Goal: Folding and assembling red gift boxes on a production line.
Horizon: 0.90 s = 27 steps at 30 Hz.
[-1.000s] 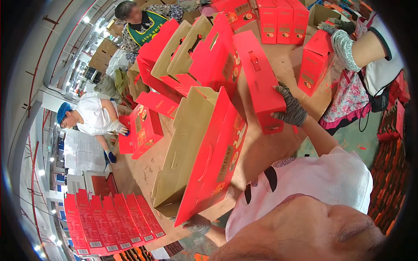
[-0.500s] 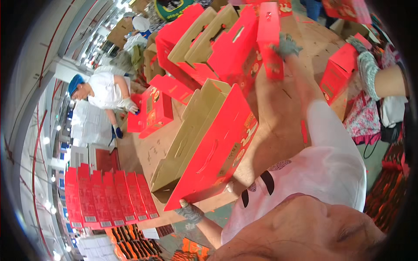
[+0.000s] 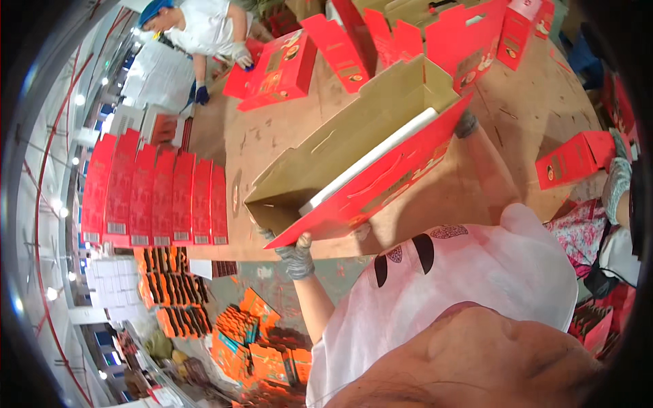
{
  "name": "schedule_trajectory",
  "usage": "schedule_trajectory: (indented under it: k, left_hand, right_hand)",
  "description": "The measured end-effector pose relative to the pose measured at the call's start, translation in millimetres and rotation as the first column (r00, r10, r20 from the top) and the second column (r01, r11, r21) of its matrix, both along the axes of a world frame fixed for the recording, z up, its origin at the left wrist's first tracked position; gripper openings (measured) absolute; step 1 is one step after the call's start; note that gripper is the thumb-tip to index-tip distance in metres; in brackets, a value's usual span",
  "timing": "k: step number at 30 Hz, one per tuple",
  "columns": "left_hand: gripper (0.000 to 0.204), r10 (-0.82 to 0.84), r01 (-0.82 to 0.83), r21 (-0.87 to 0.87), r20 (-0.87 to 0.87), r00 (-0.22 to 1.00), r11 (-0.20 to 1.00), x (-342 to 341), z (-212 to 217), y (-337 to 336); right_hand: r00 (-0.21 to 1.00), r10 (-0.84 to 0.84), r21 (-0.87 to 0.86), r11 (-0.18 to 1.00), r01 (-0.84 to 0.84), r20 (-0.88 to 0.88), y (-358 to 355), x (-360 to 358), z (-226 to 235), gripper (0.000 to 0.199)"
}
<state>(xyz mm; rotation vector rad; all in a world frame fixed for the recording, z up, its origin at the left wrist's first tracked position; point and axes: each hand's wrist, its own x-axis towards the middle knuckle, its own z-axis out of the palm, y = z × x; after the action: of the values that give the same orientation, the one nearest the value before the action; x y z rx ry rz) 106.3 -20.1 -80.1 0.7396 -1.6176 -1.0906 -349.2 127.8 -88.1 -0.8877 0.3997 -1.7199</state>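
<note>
A large red cardboard box [image 3: 381, 178] with a brown inside tilts in front of me, its long top side open. A white strip or panel [image 3: 371, 160] shows inside, along the near wall. My left hand [image 3: 296, 257], in a grey knit glove, grips the box's near left corner, thumb on the red face. At the opposite end is my gloved right hand [image 3: 466, 125], against the box's right edge; its fingers are largely hidden behind the cardboard.
Red boxes, one open box [image 3: 462, 41] among them, stand across the wooden table [image 3: 265, 146]. Flat red cartons [image 3: 156, 194] line its left edge. A co-worker [image 3: 204, 30] handles a red box [image 3: 282, 68] at far left; another person's gloved hand [image 3: 617, 180] is beside a red box [image 3: 575, 162] at right.
My right hand has come back from the narrow upright box to the open box's right end. The open box has tipped, showing more of its inside. The view has swung, shifting the surroundings.
</note>
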Motion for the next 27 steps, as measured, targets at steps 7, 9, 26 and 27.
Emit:
schedule_trajectory:
  k: [7, 9, 26, 27]
  left_hand:
    - [0.089, -0.218, 0.350, 0.148, -0.547, 0.808, 0.925, 73.9, 15.7, -37.2]
    - [0.082, -0.306, 0.542, 0.205, -0.642, 0.703, 0.815, 81.9, 28.7, -51.7]
    - [0.045, -0.255, 0.321, 0.309, -0.236, 0.938, 0.895, 53.7, 99.5, -71.7]
    - [0.045, -0.201, 0.200, 0.130, -0.005, 0.980, 0.971, 55.9, 104.2, -62.6]
  right_hand:
    - [0.886, -0.175, 0.221, 0.931, 0.291, -0.429, 24.5, 101.2, 14.8, 0.067]
    - [0.837, -0.187, 0.270, 0.891, 0.365, -0.514, 25.5, 111.0, 25.1, 0.067]
    - [-0.137, -0.440, -0.405, 0.603, 0.688, -0.887, 9.7, 71.2, 72.0, 0.070]
    - [-0.075, -0.555, -0.439, 0.560, 0.703, -0.828, 5.4, 83.7, 108.8, 0.069]
